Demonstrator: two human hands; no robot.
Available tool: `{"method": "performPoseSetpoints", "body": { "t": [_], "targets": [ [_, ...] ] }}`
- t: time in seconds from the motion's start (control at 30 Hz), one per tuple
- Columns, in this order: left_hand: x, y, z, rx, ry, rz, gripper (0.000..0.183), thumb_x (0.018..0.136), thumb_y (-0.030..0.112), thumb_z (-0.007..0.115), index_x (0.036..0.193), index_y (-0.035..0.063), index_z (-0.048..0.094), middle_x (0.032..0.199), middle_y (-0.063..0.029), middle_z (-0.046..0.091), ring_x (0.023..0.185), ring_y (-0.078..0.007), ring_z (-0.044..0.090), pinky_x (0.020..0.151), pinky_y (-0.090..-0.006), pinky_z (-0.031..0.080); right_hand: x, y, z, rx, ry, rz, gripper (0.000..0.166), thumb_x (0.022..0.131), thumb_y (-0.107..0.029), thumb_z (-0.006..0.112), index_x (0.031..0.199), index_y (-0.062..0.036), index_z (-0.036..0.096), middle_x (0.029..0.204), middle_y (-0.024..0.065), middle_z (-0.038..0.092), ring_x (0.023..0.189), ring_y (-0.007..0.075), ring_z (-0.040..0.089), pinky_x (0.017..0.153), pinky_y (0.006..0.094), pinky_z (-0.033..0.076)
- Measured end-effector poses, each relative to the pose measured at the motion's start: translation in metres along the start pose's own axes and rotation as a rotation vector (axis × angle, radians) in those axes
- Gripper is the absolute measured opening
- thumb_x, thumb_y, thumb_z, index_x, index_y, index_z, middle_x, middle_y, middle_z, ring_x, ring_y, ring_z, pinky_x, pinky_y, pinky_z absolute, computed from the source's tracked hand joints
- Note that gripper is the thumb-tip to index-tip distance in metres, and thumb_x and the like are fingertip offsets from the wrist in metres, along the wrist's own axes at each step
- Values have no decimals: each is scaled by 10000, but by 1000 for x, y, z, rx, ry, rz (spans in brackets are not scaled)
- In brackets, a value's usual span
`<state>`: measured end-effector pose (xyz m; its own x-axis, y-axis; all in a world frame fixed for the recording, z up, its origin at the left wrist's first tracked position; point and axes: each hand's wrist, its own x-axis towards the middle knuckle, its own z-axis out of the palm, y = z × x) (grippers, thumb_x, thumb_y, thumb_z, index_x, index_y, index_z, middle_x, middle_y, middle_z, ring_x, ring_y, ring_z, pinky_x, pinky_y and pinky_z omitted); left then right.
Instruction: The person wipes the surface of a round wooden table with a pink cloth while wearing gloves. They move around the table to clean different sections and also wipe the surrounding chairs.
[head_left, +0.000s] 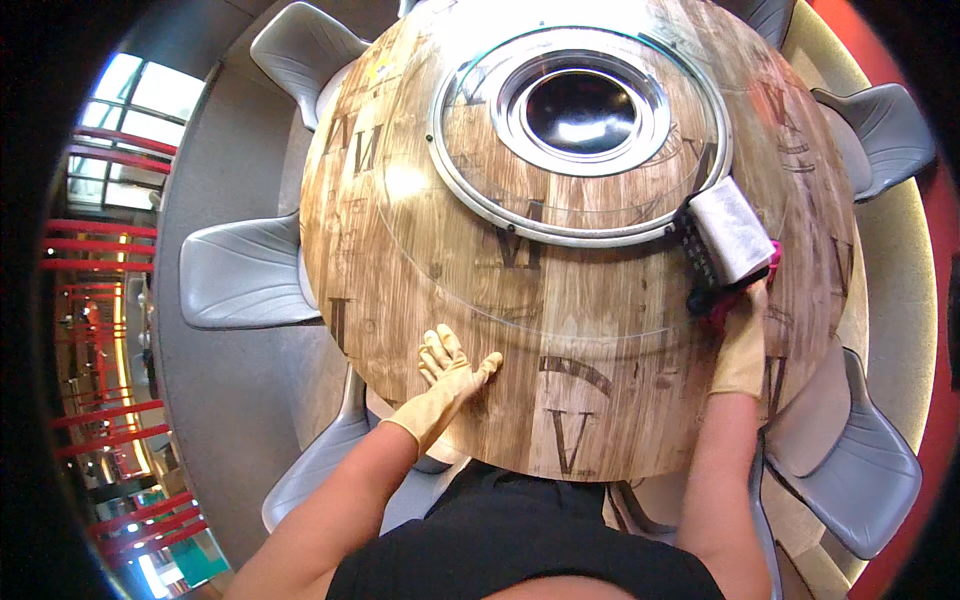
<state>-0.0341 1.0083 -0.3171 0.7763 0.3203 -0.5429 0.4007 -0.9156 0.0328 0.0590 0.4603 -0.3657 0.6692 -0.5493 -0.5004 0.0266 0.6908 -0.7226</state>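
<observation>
Before me is a round wood-grain table printed with large dark letters. A round glass turntable with a metal rim surrounds a dark round recess with a shiny metal ring. My left hand, in a pale yellow rubber glove, has its fingers spread at the table's near left and seems to lean on the top. In the same kind of glove, my right hand grips a cloth bundle, pale grey on top with black and pink parts. That bundle is beside the turntable's right rim; the glove's fingers are mostly hidden.
Grey padded chairs ring the table, among them one at the left, one at the right and one at the near right. A red wall curves behind a lit ledge on the right. Red rails and windows show far left.
</observation>
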Motion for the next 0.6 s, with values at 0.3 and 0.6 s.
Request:
{"method": "performPoseSetpoints", "body": {
  "t": [0.3,0.6],
  "targets": [
    [1,1,11,21,86,88,1359,759,857,622,1648,54,-21,1692,-292,-7,1542,-552,-13,1222,-666,34,-171,157,88,90,385,67,519,1012,-495,644,1282,-52,638,1200,46,697,1030,235,686,912,429,582],
    [-10,-11,-1,14,86,21,1337,766,825,650,1644,47,8,1680,-315,-2,1531,-570,3,1224,-659,70,-68,95,38,265,13,116,310,1014,-236,551,1178,-6,678,1209,111,695,1092,295,691,1024,490,556]
  ]
}}
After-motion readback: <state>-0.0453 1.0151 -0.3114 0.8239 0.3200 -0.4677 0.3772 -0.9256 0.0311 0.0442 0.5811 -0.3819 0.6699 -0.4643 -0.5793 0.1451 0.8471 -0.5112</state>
